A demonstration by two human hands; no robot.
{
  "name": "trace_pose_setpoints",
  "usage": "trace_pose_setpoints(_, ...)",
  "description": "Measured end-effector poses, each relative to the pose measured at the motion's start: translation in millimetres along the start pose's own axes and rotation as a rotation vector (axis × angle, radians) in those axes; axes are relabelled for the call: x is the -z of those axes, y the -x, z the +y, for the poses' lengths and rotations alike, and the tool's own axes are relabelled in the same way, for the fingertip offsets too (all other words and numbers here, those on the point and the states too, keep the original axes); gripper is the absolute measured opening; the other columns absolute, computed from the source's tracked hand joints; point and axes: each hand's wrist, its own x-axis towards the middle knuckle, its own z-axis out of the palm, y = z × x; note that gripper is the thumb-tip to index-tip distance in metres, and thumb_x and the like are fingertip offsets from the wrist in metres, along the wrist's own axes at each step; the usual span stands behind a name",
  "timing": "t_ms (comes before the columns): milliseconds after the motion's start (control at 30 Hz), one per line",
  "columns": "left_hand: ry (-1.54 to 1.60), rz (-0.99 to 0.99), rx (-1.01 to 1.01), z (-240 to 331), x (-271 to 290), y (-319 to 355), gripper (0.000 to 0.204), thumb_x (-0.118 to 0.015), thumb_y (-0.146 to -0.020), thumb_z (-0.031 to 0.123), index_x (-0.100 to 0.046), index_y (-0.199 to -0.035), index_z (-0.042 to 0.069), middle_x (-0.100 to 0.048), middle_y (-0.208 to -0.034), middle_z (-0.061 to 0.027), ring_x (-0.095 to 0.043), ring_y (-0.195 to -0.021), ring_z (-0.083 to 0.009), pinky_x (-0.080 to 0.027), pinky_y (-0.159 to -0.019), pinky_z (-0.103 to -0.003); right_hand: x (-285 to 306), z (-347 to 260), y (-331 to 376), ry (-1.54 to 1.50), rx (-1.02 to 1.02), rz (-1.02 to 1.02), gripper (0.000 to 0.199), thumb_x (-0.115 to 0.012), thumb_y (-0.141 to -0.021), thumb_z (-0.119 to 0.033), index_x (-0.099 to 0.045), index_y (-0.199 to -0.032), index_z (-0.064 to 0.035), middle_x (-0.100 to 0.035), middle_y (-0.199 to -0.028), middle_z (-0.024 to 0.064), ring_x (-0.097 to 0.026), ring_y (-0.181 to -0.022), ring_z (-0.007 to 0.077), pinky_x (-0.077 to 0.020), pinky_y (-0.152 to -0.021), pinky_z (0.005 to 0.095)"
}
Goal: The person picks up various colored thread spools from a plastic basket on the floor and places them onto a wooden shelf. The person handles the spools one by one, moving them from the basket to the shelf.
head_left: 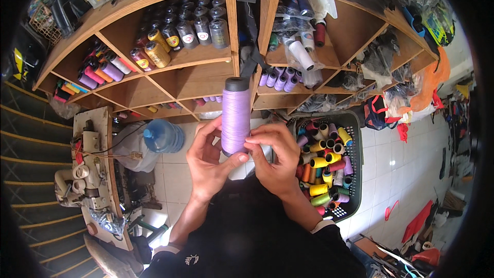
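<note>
The spool of thread (235, 116) is tall and round like a tube, and it is wrapped all over in soft light purple thread. Its top end is a dark grey cap. It stands almost straight up in the air, in front of the wooden shelves and above the white floor tiles, right in the middle between two hands.

The left hand (208, 157) cups the spool from the left — the thumb presses on the bottom part and the fingers curl up along the side. The right hand (275, 159) pinches the lower right side with its fingertips. Both hands are closed on the spool, so it is held tight from two sides.

Just to the right of the hands sits a black basket (355, 123) full of small spools in yellow, orange, pink, purple and green. Behind the spool are wooden shelves (206, 80) with more thread — gold and dark cones up high, pink and purple ones on the left, and a row of light purple ones on the right. To the left a blue water bottle (162, 135) lies on the floor, and further left is a sewing machine (82, 175)
</note>
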Motion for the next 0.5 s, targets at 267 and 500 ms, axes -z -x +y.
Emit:
trace_pose_setpoints(267,-0.003,0.007,0.062,2,32,1,0.065,-0.073,-0.071,-0.008,-0.045,-0.129,-0.003,-0.048,-0.116,-0.0084,-0.050,-0.108,-0.0187,-0.049,-0.091,-0.033,-29,1,-6,0.056,-0.019,-0.139,0.007,-0.057,-0.085,-0.004,-0.053,-0.089,-0.0012,-0.051,-0.087,0.0131,-0.051,-0.080,0.0288,-0.0428,-0.072,0.0353)
trace_pose_setpoints(500,0.182,0.045,0.231,1,78,-4,0.050,-0.069,-0.075,-0.009,-0.047,-0.120,-0.001,-0.052,-0.119,-0.0136,-0.051,-0.112,-0.0213,-0.049,-0.091,-0.036,-77,17,9,-0.178,-0.290,-0.031,0.026,-0.066,-0.080,0.002,-0.059,-0.104,0.0017,-0.056,-0.100,0.0103,-0.058,-0.091,0.0163,-0.0484,-0.077,0.0277)
